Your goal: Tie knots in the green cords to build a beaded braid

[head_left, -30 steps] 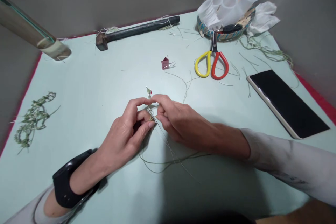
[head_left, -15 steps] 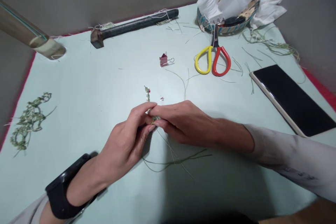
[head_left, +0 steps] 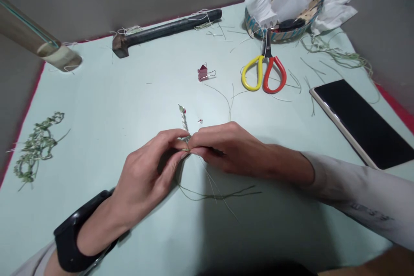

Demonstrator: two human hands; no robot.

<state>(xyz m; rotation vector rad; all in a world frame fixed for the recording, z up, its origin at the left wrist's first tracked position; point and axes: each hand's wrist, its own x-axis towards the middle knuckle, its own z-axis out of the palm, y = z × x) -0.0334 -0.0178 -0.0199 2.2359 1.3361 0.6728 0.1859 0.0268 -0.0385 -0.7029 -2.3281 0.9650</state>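
My left hand (head_left: 150, 166) pinches green cord strands between thumb and fingertips near the middle of the table. Against its fingertips, my right hand (head_left: 226, 144) is closed on the same strands. A short knotted green-and-white cord braid (head_left: 183, 117) runs up from between the hands, with a small red spot near its top. Long loose cord ends (head_left: 215, 198) trail below the hands onto the tabletop. The knot between the fingertips is mostly hidden. A tiny red-and-silver piece (head_left: 200, 120) lies just right of the braid.
Scissors (head_left: 264, 74) with yellow and red handles and a small binder clip (head_left: 203, 72) lie beyond the hands. A phone (head_left: 362, 123) is at right, a knotted green cord piece (head_left: 39, 146) at left. A hammer (head_left: 168, 30) and a basket (head_left: 284, 34) of white spools stand at the back.
Both hands' fingertips have shifted slightly, baring more of the braid above them. A strand is now stretched between the two pinches.
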